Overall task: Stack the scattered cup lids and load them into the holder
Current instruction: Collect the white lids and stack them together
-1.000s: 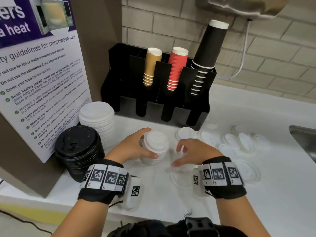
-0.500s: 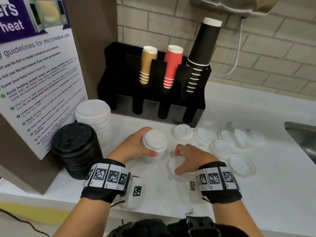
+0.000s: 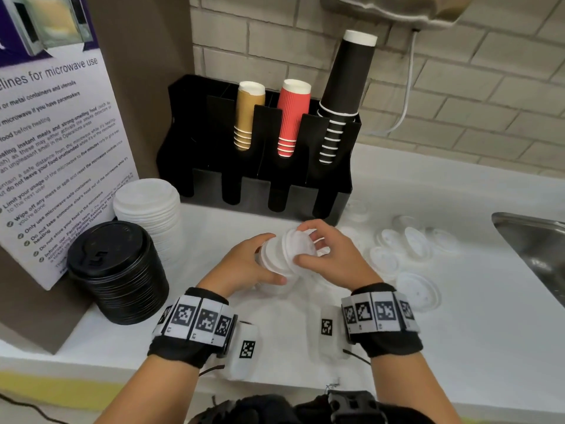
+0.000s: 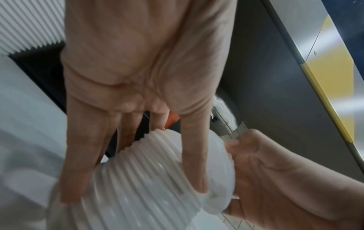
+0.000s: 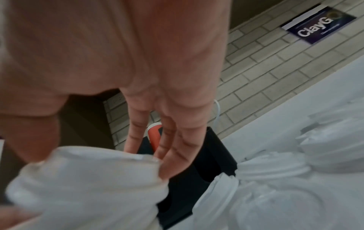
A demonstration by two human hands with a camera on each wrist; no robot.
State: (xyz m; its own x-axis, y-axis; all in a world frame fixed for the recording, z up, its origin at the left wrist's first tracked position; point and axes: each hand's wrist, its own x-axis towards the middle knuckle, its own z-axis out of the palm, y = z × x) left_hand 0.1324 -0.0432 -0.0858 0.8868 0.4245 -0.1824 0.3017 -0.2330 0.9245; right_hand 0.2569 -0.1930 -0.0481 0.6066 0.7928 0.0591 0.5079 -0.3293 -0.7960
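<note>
My left hand grips a short stack of white cup lids, lifted and tilted toward the right. In the left wrist view its fingers wrap the ribbed stack. My right hand pinches a single white lid by its rim and holds it against the stack's top end. The right wrist view shows that lid, blurred, under the fingers. Several loose white lids lie scattered on the counter to the right. The black holder stands behind, against the wall.
The holder's slots carry tan, red and black paper cups. A tall white lid stack and a black lid stack stand at the left by a poster. A steel sink lies at the far right.
My right hand has picked a lid off the counter and brought it up against the stack. My left hand has raised and tilted the stack toward it.
</note>
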